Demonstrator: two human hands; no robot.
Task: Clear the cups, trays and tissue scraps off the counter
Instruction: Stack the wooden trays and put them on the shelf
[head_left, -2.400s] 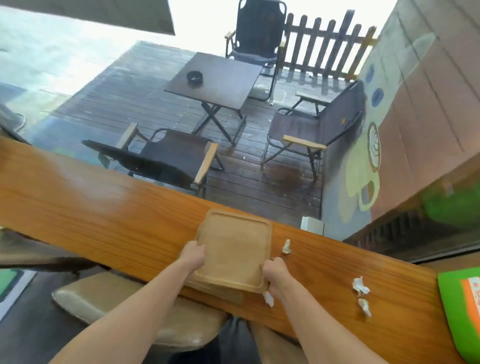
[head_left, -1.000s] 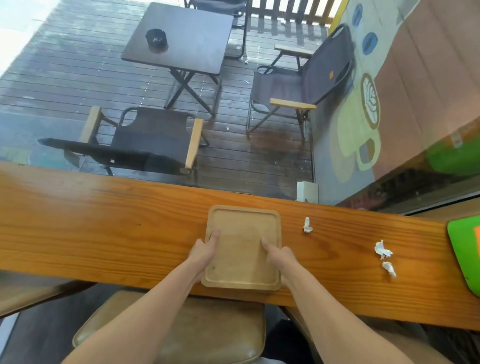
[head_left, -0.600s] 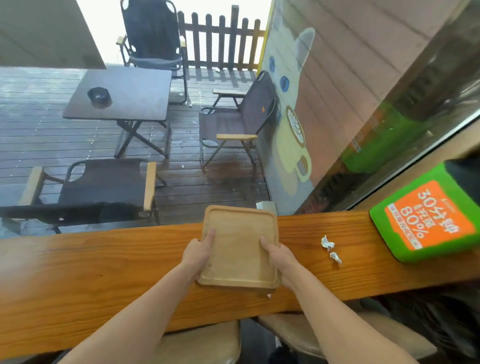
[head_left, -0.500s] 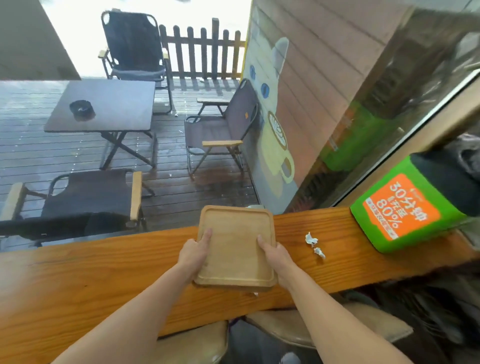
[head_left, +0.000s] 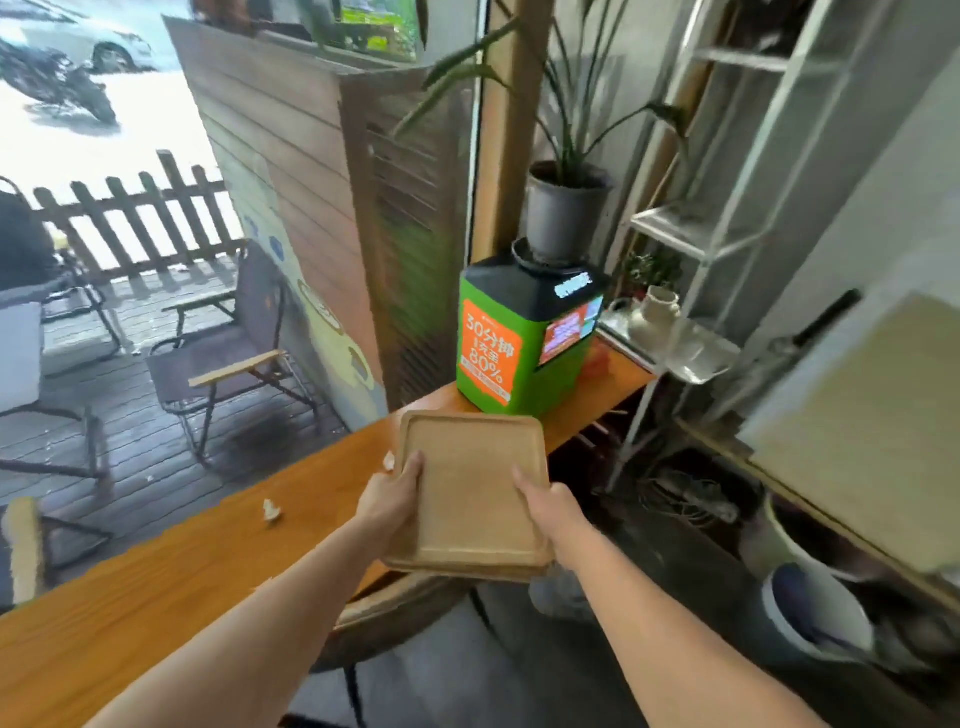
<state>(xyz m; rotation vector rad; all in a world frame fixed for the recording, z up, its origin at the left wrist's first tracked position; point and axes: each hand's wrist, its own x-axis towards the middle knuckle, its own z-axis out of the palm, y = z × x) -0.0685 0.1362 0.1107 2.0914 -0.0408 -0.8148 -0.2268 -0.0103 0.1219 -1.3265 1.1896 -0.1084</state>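
At centre frame the left hand (head_left: 396, 496) and right hand (head_left: 549, 503) gripped the wooden tray (head_left: 471, 488) by its side edges, lifted partly past the counter (head_left: 156, 577) edge. Thumbs-only purchase risked tilt or drop. Tissue scraps (head_left: 270, 511) remained at left and could be overlooked.

You read "30", "80%" in white on orange panel of green box-shaped machine (head_left: 524, 338); other characters illegible.
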